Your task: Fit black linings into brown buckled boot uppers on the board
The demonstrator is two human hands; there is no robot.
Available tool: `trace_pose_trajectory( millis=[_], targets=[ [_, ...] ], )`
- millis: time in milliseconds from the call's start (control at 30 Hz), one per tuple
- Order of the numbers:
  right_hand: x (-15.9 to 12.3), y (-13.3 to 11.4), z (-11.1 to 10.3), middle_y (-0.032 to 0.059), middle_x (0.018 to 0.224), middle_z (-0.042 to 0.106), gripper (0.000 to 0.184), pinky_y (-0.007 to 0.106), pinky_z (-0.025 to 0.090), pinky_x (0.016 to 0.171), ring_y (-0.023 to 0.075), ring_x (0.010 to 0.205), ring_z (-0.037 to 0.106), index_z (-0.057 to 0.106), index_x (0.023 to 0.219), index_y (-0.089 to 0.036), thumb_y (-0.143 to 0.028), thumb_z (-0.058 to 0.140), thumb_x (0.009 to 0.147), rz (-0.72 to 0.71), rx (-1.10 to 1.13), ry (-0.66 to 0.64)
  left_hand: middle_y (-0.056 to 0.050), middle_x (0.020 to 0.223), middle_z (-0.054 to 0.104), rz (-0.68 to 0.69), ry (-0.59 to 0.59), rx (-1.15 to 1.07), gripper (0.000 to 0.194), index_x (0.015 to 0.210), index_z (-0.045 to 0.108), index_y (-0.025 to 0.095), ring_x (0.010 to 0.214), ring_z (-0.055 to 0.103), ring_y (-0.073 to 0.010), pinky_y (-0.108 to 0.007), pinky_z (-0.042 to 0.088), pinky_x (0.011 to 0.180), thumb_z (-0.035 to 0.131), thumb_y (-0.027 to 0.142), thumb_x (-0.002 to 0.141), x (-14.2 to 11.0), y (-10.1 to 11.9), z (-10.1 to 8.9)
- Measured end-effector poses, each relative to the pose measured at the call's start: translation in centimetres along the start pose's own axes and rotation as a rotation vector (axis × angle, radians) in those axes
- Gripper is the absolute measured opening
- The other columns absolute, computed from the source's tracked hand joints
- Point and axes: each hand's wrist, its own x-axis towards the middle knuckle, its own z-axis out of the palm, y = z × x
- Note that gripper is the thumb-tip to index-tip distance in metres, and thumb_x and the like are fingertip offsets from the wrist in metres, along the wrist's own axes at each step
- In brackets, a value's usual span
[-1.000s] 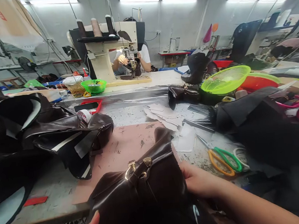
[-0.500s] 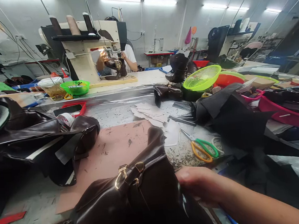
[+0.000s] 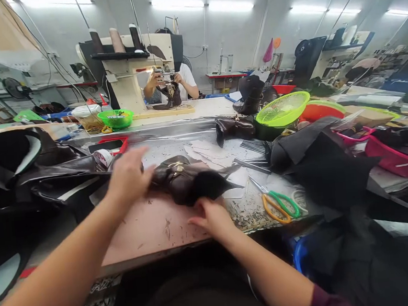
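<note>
Dark brown boot (image 3: 181, 184) lay on its side on pink mat (image 3: 147, 233), buckle upward. Left hand (image 3: 129, 177) was blurred near one end, fingers apart. Right hand (image 3: 215, 217) touched rim of opening, thumb away from forefinger; if hidden fingers clamped it, I could not tell. Soft shaft could fold if pushed unevenly; pale scraps (image 3: 211, 152) could slide if boot swept them; scissors (image 3: 277, 203) lay open near right forearm, careless swing could knock them

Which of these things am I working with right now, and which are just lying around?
Seemingly in use:
brown boot piece, right hand at its dark opening, left hand close by
pink mat beneath

Just lying about:
scissors
lime mesh basket
pale scraps
</note>
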Motion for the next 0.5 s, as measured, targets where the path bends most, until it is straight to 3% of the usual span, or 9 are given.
trace_pose_trajectory(
  millis=[33,67,100,167,233,300,400,500],
  targets=[
    [-0.2,0.6,0.2,0.0059,0.085,0.067,0.035,0.026,0.044,0.064,0.0200,0.076,0.063,0.060,0.100,-0.019,-0.046,0.055,0.078,-0.001,-0.065,-0.035,-0.014,0.118,0.057,0.169,-0.015,0.006,0.033,0.107,0.059,0.012,0.115,0.046,-0.0273,-0.043,0.030,0.099,0.051,0.024,0.078,-1.1,0.7,0.9],
    [-0.6,1.2,0.2,0.0062,0.085,0.068,0.031,0.026,0.043,0.063,0.0201,0.075,0.063,0.061,0.101,-0.019,-0.041,0.051,0.082,0.005,-0.134,-0.062,-0.012,0.114,0.060,0.359,-0.105,-0.008,0.028,0.104,0.061,0.016,0.112,0.048,-0.0256,-0.041,0.031,0.097,0.049,0.022,0.080,-2.6,1.5,1.8],
    [-1.0,1.9,0.1,0.0069,0.085,0.068,0.027,0.027,0.043,0.062,0.0207,0.075,0.064,0.062,0.100,-0.020,-0.036,0.046,0.085,0.014,-0.197,-0.085,-0.010,0.110,0.062,0.548,-0.244,-0.031,0.027,0.104,0.062,0.020,0.108,0.051,-0.0243,-0.039,0.034,0.094,0.046,0.021,0.081,-4.2,2.2,2.6],
    [-1.6,2.8,-0.1,0.0085,0.085,0.069,0.026,0.028,0.042,0.061,0.0225,0.075,0.064,0.064,0.099,-0.022,-0.028,0.042,0.086,0.019,-0.271,-0.117,-0.014,0.110,0.062,0.765,-0.513,0.030,0.032,0.106,0.062,0.018,0.095,0.057,-0.0239,-0.036,0.042,0.079,0.040,0.015,0.083,-6.9,3.6,4.2],
    [-1.7,3.2,-0.2,0.0103,0.084,0.069,0.028,0.030,0.042,0.060,0.0241,0.072,0.064,0.063,0.104,-0.023,-0.024,0.042,0.085,-0.009,-0.307,-0.153,-0.022,0.112,0.059,0.766,-0.640,0.215,0.037,0.108,0.060,0.008,0.079,0.060,-0.0249,-0.036,0.044,0.061,0.035,0.007,0.081,-8.3,4.6,5.3],
    [-1.5,3.0,0.1,0.0134,0.084,0.068,0.032,0.032,0.042,0.060,0.0256,0.071,0.064,0.061,0.109,-0.020,-0.020,0.041,0.084,-0.046,-0.349,-0.180,-0.029,0.110,0.057,0.657,-0.672,0.429,0.038,0.107,0.060,0.000,0.071,0.060,-0.0260,-0.035,0.042,0.052,0.036,0.001,0.077,-8.5,5.4,5.9],
    [-1.4,2.3,0.6,0.0156,0.089,0.067,0.037,0.033,0.043,0.064,0.0273,0.080,0.062,0.057,0.115,-0.019,-0.017,0.040,0.083,-0.124,-0.385,-0.190,-0.029,0.099,0.061,0.557,-0.695,0.564,0.033,0.094,0.065,-0.001,0.072,0.059,-0.0281,-0.034,0.041,0.050,0.043,-0.003,0.070,-8.4,5.6,6.0],
    [-1.6,1.9,1.0,0.0150,0.089,0.067,0.043,0.036,0.044,0.070,0.0285,0.084,0.061,0.052,0.122,-0.018,-0.015,0.042,0.080,-0.187,-0.402,-0.198,-0.024,0.082,0.065,0.522,-0.685,0.523,0.024,0.075,0.069,0.003,0.073,0.057,-0.0287,-0.031,0.040,0.047,0.048,-0.005,0.065,-8.8,4.9,5.4]
  ],
)
